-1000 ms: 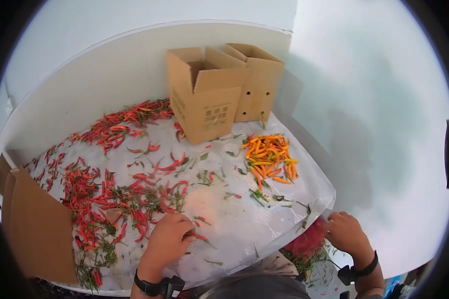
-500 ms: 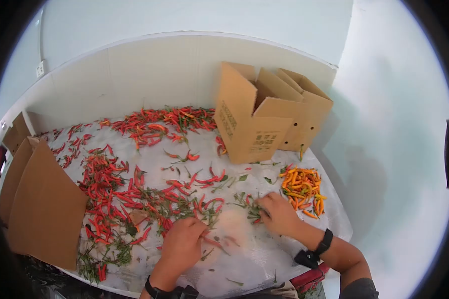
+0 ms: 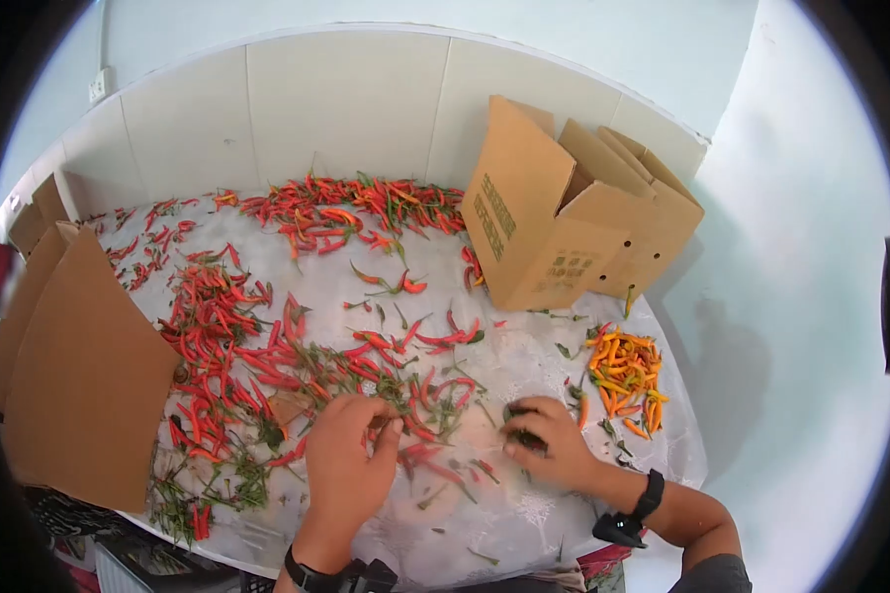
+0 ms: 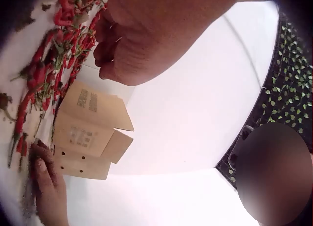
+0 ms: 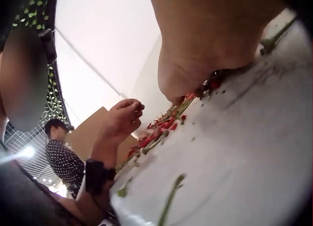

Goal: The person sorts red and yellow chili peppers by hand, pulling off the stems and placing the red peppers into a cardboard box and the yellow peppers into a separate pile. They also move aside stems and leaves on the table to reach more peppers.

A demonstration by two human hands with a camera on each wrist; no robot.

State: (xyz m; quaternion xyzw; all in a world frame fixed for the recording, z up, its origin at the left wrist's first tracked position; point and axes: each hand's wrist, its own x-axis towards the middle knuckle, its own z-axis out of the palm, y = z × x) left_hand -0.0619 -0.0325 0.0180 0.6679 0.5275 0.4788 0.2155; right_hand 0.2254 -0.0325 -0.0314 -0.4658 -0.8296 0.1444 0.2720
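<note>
My right hand (image 3: 552, 440) curls round a clump of dark green stems and leaves (image 3: 526, 437), low over the white-covered table (image 3: 524, 524). In the right wrist view its fingers are mostly hidden behind the palm. My left hand (image 3: 351, 460) hovers at the near edge of the red chilies (image 3: 218, 331), fingers loosely bent, thumb apart from them. No chili shows in its grasp in the right wrist view, where the left hand (image 5: 120, 121) is raised above the table. Loose red chilies (image 3: 435, 469) lie just right of it, blurred. Green stems (image 3: 232, 484) are mixed into the pile.
Two open cardboard boxes (image 3: 564, 237) stand at the back right, with a pile of orange chilies (image 3: 625, 371) before them. Another red chili pile (image 3: 366, 203) lies along the back wall. A cardboard box (image 3: 84, 376) stands at left. Another person (image 5: 63, 150) is in the background.
The right hand came from beyond the table's right edge onto the table and gathered green stems, moving slightly nearer the left hand. The head view has swung left.
</note>
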